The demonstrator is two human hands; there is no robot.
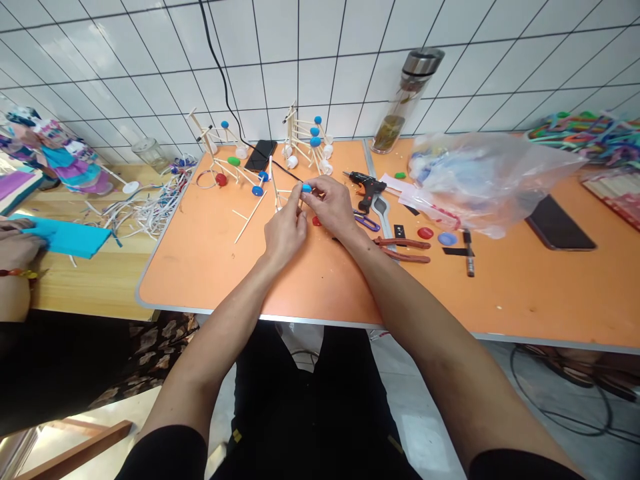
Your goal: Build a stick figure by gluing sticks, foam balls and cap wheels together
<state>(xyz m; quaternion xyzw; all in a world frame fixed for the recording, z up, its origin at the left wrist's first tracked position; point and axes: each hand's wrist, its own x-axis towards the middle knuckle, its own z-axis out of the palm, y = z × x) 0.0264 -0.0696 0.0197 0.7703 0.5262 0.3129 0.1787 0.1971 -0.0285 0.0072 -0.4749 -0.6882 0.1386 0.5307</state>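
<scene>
Both hands meet over the orange table, around a small frame of wooden sticks (273,180) with a blue bottle cap (307,189). My right hand (331,205) is closed, its fingertips pinching the blue cap. My left hand (286,230) is closed at the near side of the stick frame, its index finger against the cap; its exact grip is partly hidden. Below the fingers lies a red cap (317,221). Loose sticks (250,218) lie left of my left hand. Two stick models with cap wheels, one at left (233,161) and one at centre (309,137), stand behind.
Right of my hands lie a black glue gun (367,189), red-handled pliers (405,250), bottle caps and a marker (469,253). Farther right are a plastic bag (475,177) and a phone (561,223). A glass bottle (407,100) stands by the wall. Another person's hand (20,243) holds blue material at left.
</scene>
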